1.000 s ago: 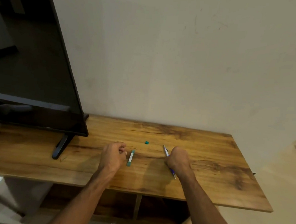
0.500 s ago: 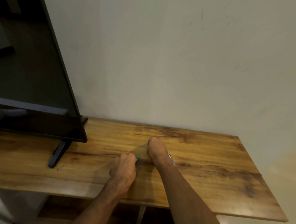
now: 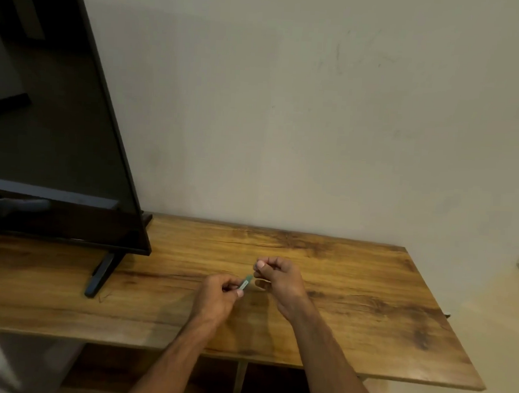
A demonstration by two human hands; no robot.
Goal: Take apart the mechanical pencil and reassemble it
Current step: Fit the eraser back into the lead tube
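**Green tube between two hands**

Small pale green plastic pencil tube [image 3: 245, 282], pinched at its low end by the curled left hand [image 3: 217, 291], just above the brown wooden worktop [image 3: 367, 311], nearer its front edge. Points up and right, straight at the right hand [image 3: 278, 277], the nearer one for joining. Curled fingers there; too small to tell if pinching anything. Nothing in between. Well off by the left edge: big black flat screen [image 3: 55, 151].
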